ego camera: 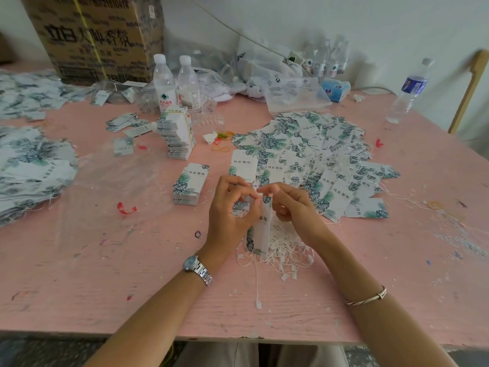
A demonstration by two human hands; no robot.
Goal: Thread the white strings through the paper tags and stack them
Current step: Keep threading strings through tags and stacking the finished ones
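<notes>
The near edge of the pink table (132, 300) is chipped, and its painted top is scuffed and dotted with white crumbs and flecks of colour. Two bare forearms reach over it, a metal watch (197, 268) on the left wrist and a thin bracelet (366, 298) on the right. The left hand (230, 207) curls thumb and forefinger into a ring that pinches the upper edge of a paper tag (263, 229). The right hand (293, 207) pinches the same top corner from the other side with its other fingers folded in; whether a string lies between those fingertips cannot be told. The tag hangs upright, above a tangle of white strings (285, 250) on the table. Left of the hands lie a red scrap (126, 208) and a small stack of tags (189, 185). Beyond them to the right, a wide spread of leaf-printed tags (317, 154) lies loose. A clear plastic sheet (119, 176) covers the middle left, beside big heaps of tags (31, 165). Farther off stand a tall stack (177, 136), some rubber bands (222, 144) and two water bottles (164, 83), with another bottle (408, 91) far right. At the back, a printed cardboard box (92, 35), crumpled plastic bags (277, 75) and a blue tissue pack (334, 88) sit against the plain white wall (370, 22).
</notes>
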